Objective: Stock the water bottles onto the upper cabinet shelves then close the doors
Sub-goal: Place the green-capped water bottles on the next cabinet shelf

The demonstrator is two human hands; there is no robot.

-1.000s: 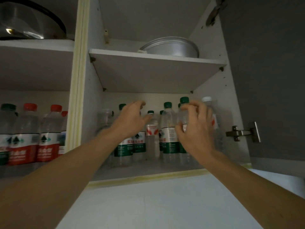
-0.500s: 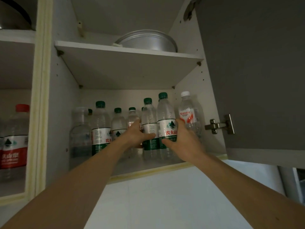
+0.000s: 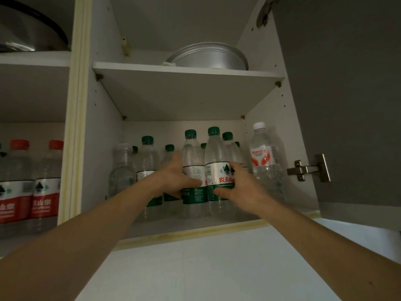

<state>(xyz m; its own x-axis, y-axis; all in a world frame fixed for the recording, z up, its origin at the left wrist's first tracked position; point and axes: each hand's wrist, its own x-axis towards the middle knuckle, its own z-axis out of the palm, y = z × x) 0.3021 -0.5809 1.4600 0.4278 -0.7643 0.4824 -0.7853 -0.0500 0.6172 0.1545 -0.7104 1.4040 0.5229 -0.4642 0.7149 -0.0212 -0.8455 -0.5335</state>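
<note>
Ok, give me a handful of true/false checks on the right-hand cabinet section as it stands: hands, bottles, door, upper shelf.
1. The left hand grips a green-capped bottle. True.
2. The right hand holds the white-capped bottle. False: it grips a second green-capped bottle; the white-capped one stands apart at the far right, untouched.
3. The cabinet door is closed. False: it stands open at the right, hinge exposed.
4. A metal basin sits on the upper shelf. True.
5. The red-capped bottles share the section the hands are in. False: they stand in the section to the left, past the divider.
</note>
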